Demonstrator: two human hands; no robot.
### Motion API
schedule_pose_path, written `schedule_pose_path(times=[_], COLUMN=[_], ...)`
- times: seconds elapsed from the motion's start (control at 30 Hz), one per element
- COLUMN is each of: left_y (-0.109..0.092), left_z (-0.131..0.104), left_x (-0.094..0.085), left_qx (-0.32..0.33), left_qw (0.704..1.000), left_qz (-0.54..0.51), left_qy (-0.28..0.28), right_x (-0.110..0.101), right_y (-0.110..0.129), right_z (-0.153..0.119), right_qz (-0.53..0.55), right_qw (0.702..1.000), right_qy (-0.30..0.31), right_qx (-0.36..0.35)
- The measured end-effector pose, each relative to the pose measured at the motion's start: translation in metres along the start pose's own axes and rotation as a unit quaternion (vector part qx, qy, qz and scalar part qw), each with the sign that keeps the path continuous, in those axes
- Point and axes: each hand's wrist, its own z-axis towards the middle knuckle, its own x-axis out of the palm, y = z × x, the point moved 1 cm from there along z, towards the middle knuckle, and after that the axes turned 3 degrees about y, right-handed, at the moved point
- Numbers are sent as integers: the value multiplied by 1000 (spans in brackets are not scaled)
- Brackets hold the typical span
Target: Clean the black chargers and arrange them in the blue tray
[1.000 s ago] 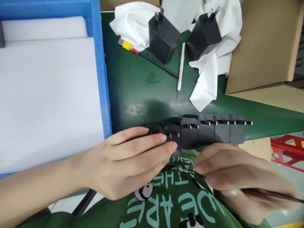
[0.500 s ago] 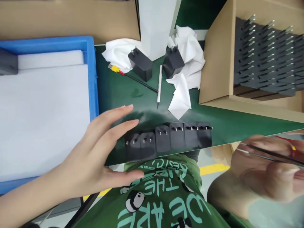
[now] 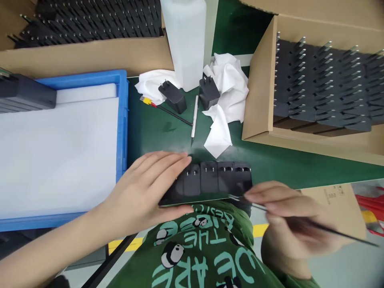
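A row of black power adapters (image 3: 209, 178) stands along the table's near edge, metal pins facing up. My left hand (image 3: 147, 188) is around the row's left end, fingers along the far side and thumb at the near side, hiding the end adapters. In my right hand (image 3: 295, 218), slightly blurred, is a pair of thin dark tweezers (image 3: 259, 207). Their tips are close to the near side of the row's right end; whether they touch it I cannot tell.
Behind the row are a white craft knife (image 3: 195, 120), a USB cable (image 3: 168, 111), two loose adapters and white cloths (image 3: 231, 92). A blue tray (image 3: 122, 132) is at left. Cardboard boxes of adapters stand at right (image 3: 261, 88) and back left (image 3: 99, 56), with a white bottle (image 3: 187, 44) between.
My left hand has moved right and closed around the row's left end. My right hand has brought the tweezers left to the row. The view has shifted, showing more of the back box.
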Motion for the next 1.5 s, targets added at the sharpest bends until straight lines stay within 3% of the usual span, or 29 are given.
schedule_pose_path(times=[0.07, 0.17, 0.33, 0.83, 1.5], left_y=[-10, -18, -15, -14, -14], left_z=[12, 23, 25, 25, 25], left_x=[1, 8, 16, 16, 18], left_qx=[19, 31, 26, 35, 34], left_qw=[1000, 999, 998, 997, 998], left_qz=[10, 3, -11, 1, -2], left_qy=[-22, -38, -56, -63, -59], right_x=[9, 17, 18, 13, 13], right_y=[2, 1, -2, 0, 1], right_z=[4, 10, 11, 14, 15], right_qz=[-7, -6, -15, -34, -59], right_qw=[994, 983, 980, 970, 971], right_qy=[113, 183, 196, 239, 230], right_qx=[-7, -9, 4, 10, 8])
